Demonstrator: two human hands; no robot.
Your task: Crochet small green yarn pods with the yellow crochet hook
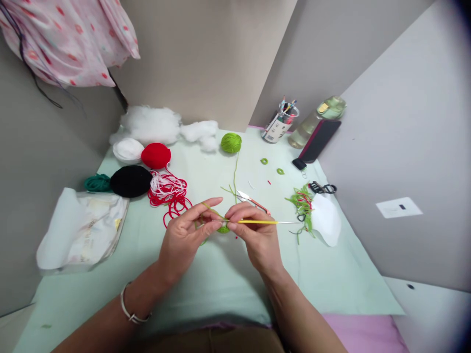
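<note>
Pinched in my right hand (pixel 253 233) is a crochet hook (pixel 259 221) with a yellow handle, its metal shaft pointing left. My left hand (pixel 191 228) grips a small green crochet piece (pixel 222 229), mostly hidden by the fingers, with green yarn running over the raised index finger. Both hands meet at the piece, above the table. A green yarn strand (pixel 235 171) leads back to a green yarn ball (pixel 231 143). Just behind my right hand lie scissors (pixel 252 201) with orange handles.
White stuffing (pixel 150 125) and white, red (pixel 156 155), black (pixel 131 181) and teal yarn lie left, near tangled red-and-white yarn (pixel 168 191) and a plastic packet (pixel 95 228). Rightward are green rings (pixel 280 171), yarn scraps (pixel 303 203), a pen cup (pixel 277 125), a bottle (pixel 312 122) and a phone (pixel 320 140).
</note>
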